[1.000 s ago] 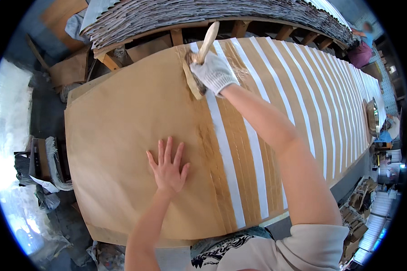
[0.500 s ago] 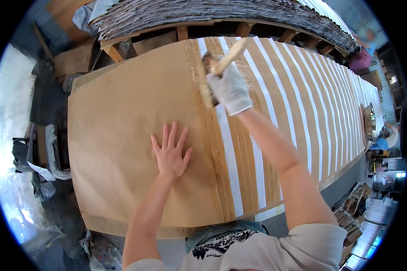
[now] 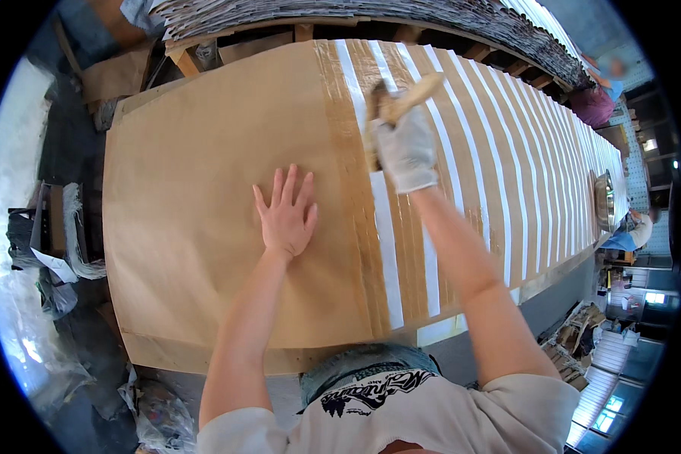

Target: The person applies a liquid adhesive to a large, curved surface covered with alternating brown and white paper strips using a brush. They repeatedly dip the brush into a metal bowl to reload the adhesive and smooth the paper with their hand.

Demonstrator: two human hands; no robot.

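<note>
My bare left hand (image 3: 286, 216) lies flat with fingers spread on a wide sheet of brown paper (image 3: 197, 181). In a white knit glove, my right hand (image 3: 408, 155) grips a wide brush with a pale wooden handle (image 3: 420, 97). The brush's bristles point left, against the far part of the striped area; motion blurs them. Overlapping brown sheets with white strips (image 3: 499, 159) fan out to the right. The strips of brown nearest the large sheet look wet and glossy (image 3: 365, 250).
A shiny metal bowl (image 3: 604, 202) sits at the table's right end. Stacked layered sheets (image 3: 280, 17) fill a wooden rack beyond the table. One person (image 3: 594, 106) is at the far right, another (image 3: 637, 233) beyond the bowl. A box of odds and ends (image 3: 51, 219) stands left.
The view has shifted, so the table sits a little higher and further left. My right hand has moved the brush slightly right and nearer along the strips. My left hand stays flat on the paper.
</note>
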